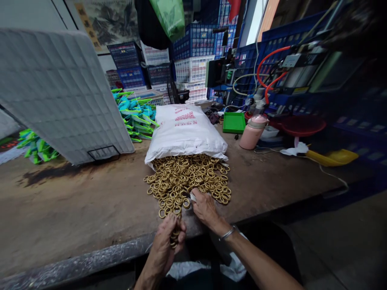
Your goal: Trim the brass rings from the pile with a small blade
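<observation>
A heap of brass-coloured rings (181,177) spills from the mouth of a white woven sack (187,137) lying on the wooden table. My left hand (166,237) is closed around several of these rings at the table's front edge, just below the heap. With its fingers curled together, my right hand (207,207) reaches the near side of the heap. Something small and white shows by its fingertips; whether it is held or wrapped on a finger I cannot tell. A metal bracelet (227,233) circles the right wrist.
A grey quilted panel (60,92) stands at left, with green and blue bundled pieces (136,112) behind. To the right are a green tray (234,123), a pink bottle (253,133), a yellow scoop (332,157) and a machine with red hoses (299,70). Stacked crates (193,64) fill the back.
</observation>
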Demonstrator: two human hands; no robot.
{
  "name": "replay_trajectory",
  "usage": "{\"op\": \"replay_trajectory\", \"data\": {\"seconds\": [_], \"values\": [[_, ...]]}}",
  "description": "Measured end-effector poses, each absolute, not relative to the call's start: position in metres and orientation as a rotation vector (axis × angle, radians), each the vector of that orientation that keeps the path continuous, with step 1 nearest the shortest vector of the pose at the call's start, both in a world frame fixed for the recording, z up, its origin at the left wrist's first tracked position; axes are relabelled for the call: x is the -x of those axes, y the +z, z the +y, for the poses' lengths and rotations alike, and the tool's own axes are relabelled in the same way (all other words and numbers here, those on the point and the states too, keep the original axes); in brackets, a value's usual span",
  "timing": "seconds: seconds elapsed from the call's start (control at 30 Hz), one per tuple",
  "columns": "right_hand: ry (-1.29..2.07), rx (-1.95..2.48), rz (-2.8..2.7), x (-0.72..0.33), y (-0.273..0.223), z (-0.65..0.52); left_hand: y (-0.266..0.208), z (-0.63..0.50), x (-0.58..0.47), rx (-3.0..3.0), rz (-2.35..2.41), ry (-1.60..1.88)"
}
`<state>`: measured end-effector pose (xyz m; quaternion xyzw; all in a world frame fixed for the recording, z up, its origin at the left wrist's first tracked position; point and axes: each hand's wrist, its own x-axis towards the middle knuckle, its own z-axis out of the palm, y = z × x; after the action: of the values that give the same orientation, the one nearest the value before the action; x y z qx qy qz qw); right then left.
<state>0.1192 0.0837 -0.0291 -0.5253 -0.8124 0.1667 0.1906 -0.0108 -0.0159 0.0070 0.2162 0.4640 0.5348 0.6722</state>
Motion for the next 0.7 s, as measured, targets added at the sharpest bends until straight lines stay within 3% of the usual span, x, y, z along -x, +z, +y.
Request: {"op": "replay_trajectory", "data": {"seconds": [0.43,0.7], "values": [[0.365,1.587,-2.353,-0.093,-0.022,0.099,-0.001,-0.008,0.034,-0.32,0.871,1.284],[0.564,1.463,-2.264,-0.104,-0.022,0.097,-0.007,0.004,0.034,-0.239,0.902,1.328]]}}
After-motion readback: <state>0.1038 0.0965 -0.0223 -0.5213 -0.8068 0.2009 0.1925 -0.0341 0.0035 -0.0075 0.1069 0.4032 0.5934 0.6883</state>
